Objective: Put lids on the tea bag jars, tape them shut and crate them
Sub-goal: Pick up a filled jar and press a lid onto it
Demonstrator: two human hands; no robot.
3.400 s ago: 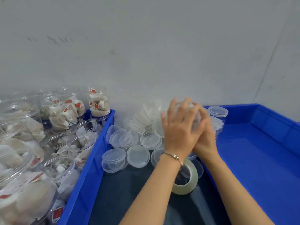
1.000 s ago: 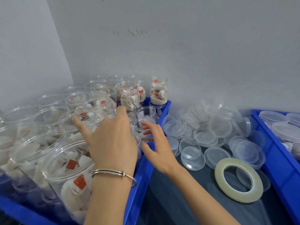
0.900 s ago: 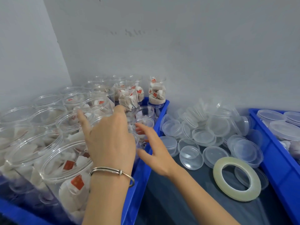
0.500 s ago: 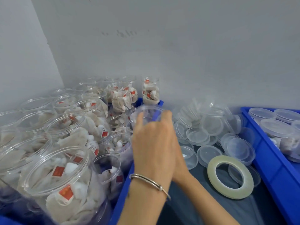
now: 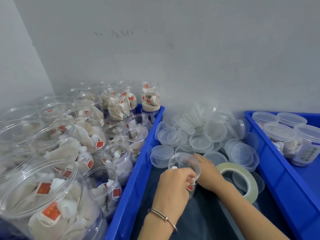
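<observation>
Fingers of L hand point(image 5: 173, 183) curled round open jar point(image 5: 184, 166); R hand point(image 5: 208, 172) grip unclear.

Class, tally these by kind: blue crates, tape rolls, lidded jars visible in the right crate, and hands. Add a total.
Blue crates: 2
Tape roll: 1
Lidded jars in right crate: 4
Hands: 2
Total: 9

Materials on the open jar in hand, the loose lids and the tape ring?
Open clear jar: likely thin glossy plastic, tea bags show through. Loose round lids: translucent, slightly frosted plastic. Pale tape ring: apparently glossy clear film, yellowish where wound.
</observation>
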